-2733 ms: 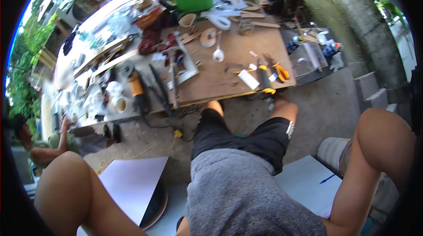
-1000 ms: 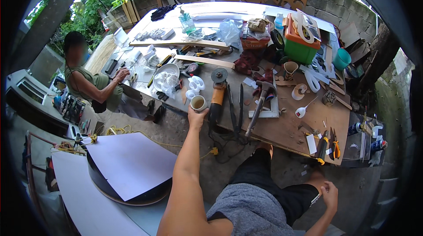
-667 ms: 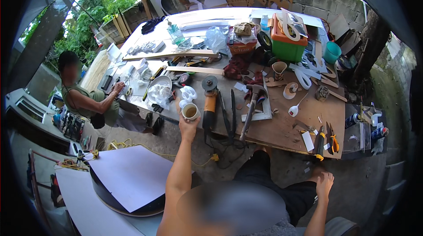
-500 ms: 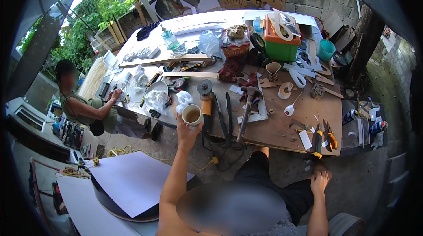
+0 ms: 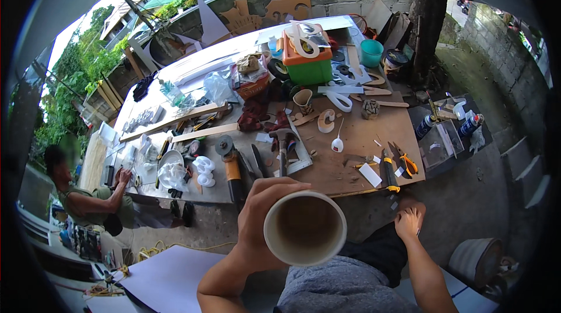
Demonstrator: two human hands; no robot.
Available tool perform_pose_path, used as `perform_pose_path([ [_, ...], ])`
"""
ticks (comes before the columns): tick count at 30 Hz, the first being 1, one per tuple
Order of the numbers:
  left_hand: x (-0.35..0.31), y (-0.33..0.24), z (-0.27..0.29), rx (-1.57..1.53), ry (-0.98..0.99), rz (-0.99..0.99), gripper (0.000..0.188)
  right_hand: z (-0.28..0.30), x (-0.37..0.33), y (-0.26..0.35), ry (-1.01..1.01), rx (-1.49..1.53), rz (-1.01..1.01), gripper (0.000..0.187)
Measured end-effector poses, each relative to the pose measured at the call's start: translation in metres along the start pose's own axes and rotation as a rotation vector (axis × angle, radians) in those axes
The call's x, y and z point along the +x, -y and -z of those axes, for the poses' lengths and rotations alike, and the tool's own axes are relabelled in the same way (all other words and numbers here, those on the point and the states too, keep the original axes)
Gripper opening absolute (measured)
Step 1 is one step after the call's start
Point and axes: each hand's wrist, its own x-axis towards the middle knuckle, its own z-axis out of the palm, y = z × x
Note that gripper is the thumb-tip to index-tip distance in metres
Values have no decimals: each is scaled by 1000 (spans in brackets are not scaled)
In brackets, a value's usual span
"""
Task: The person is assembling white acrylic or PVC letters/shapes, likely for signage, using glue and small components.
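Note:
My left hand [image 5: 257,219] is wrapped around a pale cup [image 5: 307,203], lifted close in front of my torso. The cup is tipped so that I look straight into its wide mouth; brownish liquid or staining shows dimly at the bottom. On my bent leg rests my right hand [image 5: 407,221], fingers lying spread near the knee and holding nothing. Just beyond the cup, a hammer [image 5: 283,141] lies on the worktable [image 5: 345,176], its handle partly hidden by my left hand. An angle grinder [image 5: 232,173] with an orange body lies left of it.
A utility knife [image 5: 389,171] and orange-handled pliers [image 5: 405,160] lie at the table's right front. Farther back stands a green bin with an orange lid [image 5: 308,70]. Spray cans [image 5: 470,125] stand at the right. Another person [image 5: 93,196] works at the left side.
My left hand has brought the cup nearer and tilted it, so it looks much larger. My view has swung to the right. The right hand stays on my leg.

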Motion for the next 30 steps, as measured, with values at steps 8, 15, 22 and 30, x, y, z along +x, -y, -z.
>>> perform_pose_path([
  [8, 40, -52, -25, -203, 165, -173, 52, -9, -4, -3, 24, -51, 0, 18],
  [15, 37, -77, -26, -102, 187, -93, 28, -13, 2, -1, 14, -58, -5, 19],
  [22, 62, -87, -36, -142, 91, -246, 39, -12, -1, -2, 88, -113, -45, 22],
  [30, 72, -90, -35, -149, 221, -330, 30, -14, -3, -3, 75, -103, -47, 25],
])
